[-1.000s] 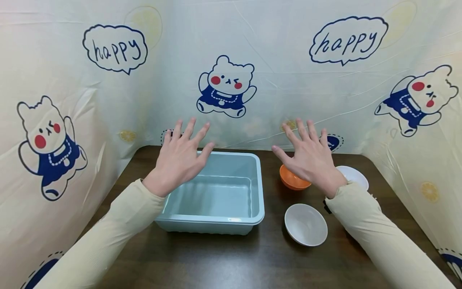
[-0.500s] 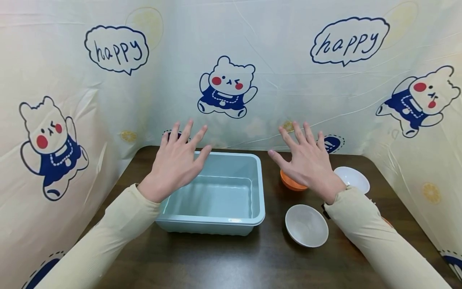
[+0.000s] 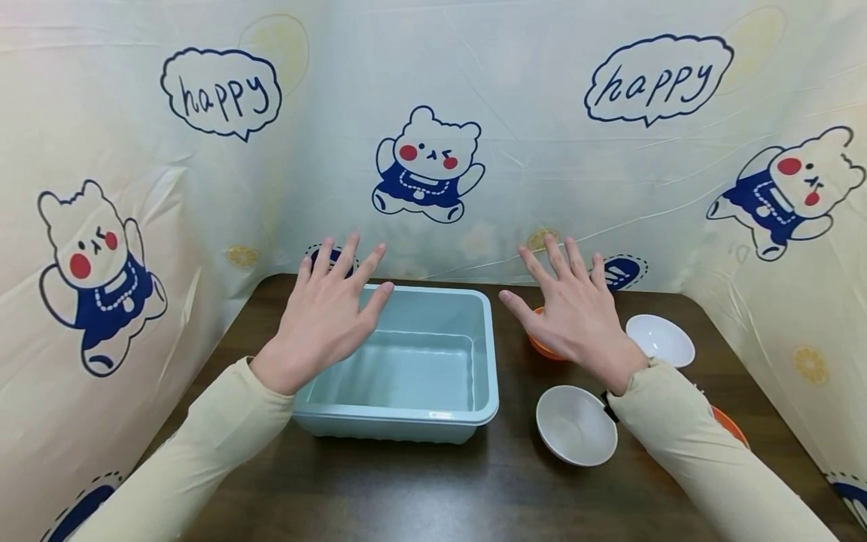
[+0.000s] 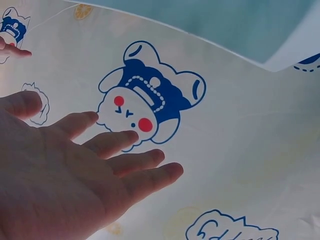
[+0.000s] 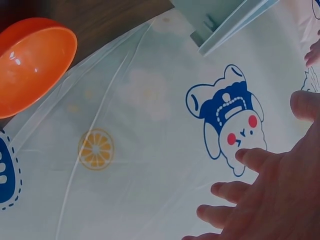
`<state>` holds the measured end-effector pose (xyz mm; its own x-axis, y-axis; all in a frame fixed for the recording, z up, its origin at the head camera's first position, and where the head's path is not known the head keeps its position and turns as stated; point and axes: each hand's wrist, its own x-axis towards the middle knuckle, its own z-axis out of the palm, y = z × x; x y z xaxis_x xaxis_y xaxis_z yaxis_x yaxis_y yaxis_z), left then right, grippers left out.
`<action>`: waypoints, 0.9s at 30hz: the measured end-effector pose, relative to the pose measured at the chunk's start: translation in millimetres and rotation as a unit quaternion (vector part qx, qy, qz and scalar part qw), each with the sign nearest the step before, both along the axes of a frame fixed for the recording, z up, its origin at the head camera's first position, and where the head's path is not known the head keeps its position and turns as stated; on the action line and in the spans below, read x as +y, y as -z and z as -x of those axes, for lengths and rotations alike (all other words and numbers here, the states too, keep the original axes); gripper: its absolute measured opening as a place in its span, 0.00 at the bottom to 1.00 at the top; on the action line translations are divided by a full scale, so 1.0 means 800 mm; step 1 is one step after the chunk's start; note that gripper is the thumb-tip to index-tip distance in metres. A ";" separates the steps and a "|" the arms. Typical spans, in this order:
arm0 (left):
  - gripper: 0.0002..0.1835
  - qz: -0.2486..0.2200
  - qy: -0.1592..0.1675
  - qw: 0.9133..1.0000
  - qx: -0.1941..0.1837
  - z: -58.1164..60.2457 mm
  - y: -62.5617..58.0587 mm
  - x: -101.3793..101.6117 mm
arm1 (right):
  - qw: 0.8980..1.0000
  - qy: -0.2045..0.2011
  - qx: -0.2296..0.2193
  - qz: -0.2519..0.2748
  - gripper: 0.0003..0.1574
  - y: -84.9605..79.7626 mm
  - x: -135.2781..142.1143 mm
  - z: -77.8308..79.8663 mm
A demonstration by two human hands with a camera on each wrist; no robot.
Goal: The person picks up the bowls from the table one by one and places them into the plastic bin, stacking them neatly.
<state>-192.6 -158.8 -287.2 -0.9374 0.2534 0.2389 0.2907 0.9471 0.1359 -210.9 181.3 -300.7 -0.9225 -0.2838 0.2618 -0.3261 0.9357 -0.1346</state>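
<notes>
My left hand is raised over the left side of a light blue plastic basin, fingers spread and holding nothing. My right hand hovers with spread fingers in front of an orange bowl, covering most of it in the head view. Nearer to me, below the right wrist, sits a light grey bowl. A white bowl stands to the right of that wrist. Another orange item shows only its edge behind the right sleeve. Both palms show bare in the wrist views.
The dark wooden table carries all of these. Pale cloth printed with bears and "happy" bubbles hangs behind it and along both sides. The basin's rim stands well above the tabletop, left of the bowls.
Both hands have drifted slightly back towards me and to the left, still spread. More of the white bowl and the orange edge by the right sleeve shows now. Bowls and basin stay put.
</notes>
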 end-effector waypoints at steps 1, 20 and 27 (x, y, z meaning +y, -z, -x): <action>0.37 0.000 0.001 1.000 0.001 -0.001 0.000 0.000 | 1.000 -0.001 0.001 0.000 0.56 0.000 0.000 -0.001; 0.35 -0.012 0.014 1.000 0.014 -0.018 0.008 0.000 | 1.000 -0.003 0.008 0.001 0.56 0.003 0.000 -0.019; 0.35 -0.025 0.014 0.999 0.018 -0.028 0.012 -0.002 | 1.000 0.004 0.008 0.011 0.57 0.006 0.003 -0.027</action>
